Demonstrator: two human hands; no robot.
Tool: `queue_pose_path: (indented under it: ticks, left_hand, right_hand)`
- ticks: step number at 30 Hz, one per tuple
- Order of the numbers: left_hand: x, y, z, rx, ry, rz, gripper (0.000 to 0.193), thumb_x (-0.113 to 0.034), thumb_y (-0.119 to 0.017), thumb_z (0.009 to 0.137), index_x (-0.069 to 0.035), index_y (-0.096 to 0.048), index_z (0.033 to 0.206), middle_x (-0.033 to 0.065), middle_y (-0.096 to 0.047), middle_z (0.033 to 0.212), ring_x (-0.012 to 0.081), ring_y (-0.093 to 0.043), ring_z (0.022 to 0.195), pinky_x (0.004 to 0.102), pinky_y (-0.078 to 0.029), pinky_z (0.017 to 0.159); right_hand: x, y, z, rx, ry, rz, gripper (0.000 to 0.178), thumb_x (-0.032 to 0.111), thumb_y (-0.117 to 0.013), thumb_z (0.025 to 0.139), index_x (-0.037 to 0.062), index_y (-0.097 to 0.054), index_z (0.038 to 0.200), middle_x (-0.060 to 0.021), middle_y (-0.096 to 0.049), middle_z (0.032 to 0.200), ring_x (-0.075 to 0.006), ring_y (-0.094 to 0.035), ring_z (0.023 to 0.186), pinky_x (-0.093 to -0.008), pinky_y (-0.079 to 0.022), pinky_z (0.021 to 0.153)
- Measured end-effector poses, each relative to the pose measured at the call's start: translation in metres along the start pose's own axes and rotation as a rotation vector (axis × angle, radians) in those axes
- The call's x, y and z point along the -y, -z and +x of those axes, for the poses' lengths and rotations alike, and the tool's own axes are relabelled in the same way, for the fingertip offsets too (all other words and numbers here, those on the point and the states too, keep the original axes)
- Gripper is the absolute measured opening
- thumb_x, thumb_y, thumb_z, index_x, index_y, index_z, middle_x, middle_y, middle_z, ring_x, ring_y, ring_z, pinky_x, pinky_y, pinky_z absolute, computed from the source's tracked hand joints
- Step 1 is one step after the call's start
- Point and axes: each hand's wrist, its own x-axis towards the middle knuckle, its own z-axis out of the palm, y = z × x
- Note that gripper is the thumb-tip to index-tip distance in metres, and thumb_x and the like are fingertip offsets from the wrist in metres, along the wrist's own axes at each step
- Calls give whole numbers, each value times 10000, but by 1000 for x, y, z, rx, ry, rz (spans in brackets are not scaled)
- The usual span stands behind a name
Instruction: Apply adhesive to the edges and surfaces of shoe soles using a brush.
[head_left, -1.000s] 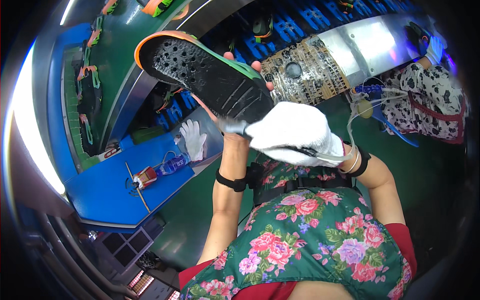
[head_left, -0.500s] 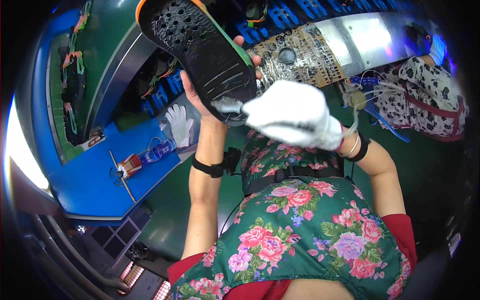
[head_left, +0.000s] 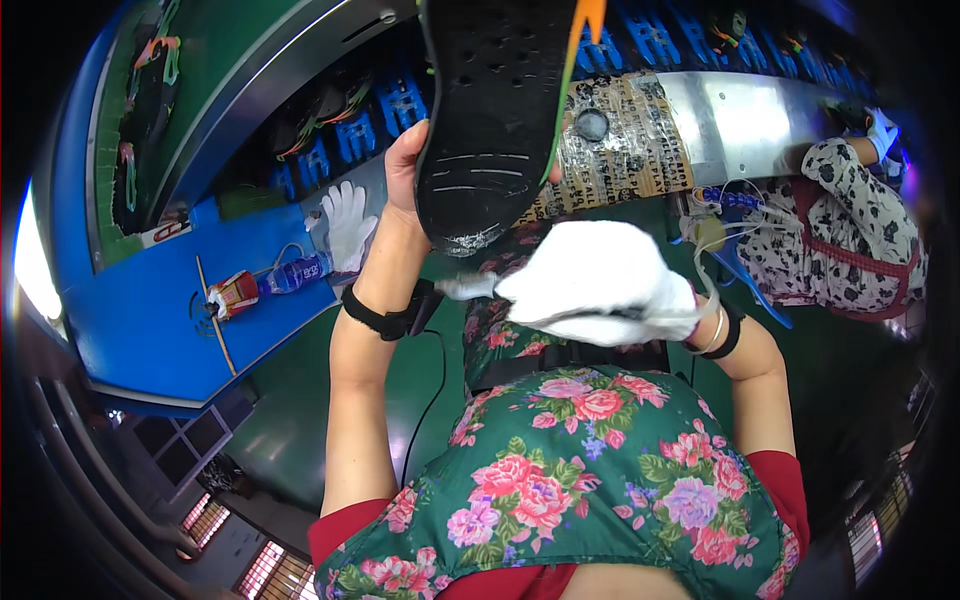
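My left hand (head_left: 403, 170) grips a black shoe sole (head_left: 485, 150) at its sides, thumb on the left edge and a fingertip showing on the right. The sole has small holes, ridged lines and green and orange edging. Its rounded end points toward me and looks wet and shiny along the rim. In a white glove, my right hand (head_left: 595, 280) is closed round a small brush (head_left: 470, 288) with pale bristles. The brush, blurred by motion, is just below the sole's near end and apart from it. The brush's handle is hidden inside the glove.
Ahead, a metal ledge (head_left: 740, 110) carries taped cardboard (head_left: 630, 165) with a round dish (head_left: 592, 125). Blue racks (head_left: 400, 100) line the conveyor. A blue table (head_left: 150, 340) at left holds a white glove (head_left: 345, 225), a bottle (head_left: 300, 272) and a stick (head_left: 217, 320). A co-worker (head_left: 850, 230) is at right.
The brush has come off the sole's near end and moved down toward me with my right hand. The sole has swung more upright and shifted right.
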Motion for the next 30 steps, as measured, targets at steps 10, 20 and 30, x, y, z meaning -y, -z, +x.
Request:
queue_pose_path:
  ticks: [10, 20, 30]
  left_hand:
    - [-5, 7, -11, -111, 99, -21, 929, -594, -487, 934, 29, -261, 1585, 387, -374, 1514, 536, -593, 1212, 519, -620, 895]
    - [37, -10, -42, 99, -94, -501, 786, -583, -417, 1007, -21, -382, 1555, 273, -514, 1480, 464, -572, 1288, 569, -453, 1122]
    - [-100, -20, -71, 508, -307, -53, 1162, -623, -775, 824, -11, -170, 1606, 421, -304, 1499, 501, -532, 1287, 542, -565, 993]
  right_hand:
    - [0, 3, 7, -192, -195, 39, 185, 87, -808, 835, 93, -800, 1020, -95, -776, 1016, -237, -748, 893, -348, -592, 785]
    - [-7, 30, 44, -358, -156, -271, 180, 6, -817, 783, 54, -790, 954, -110, -778, 983, -240, -732, 880, -341, -570, 811]
    - [13, 30, 29, -882, -392, 527, 202, -106, -728, 791, -42, -754, 980, -181, -748, 1054, -246, -722, 982, -333, -580, 869]
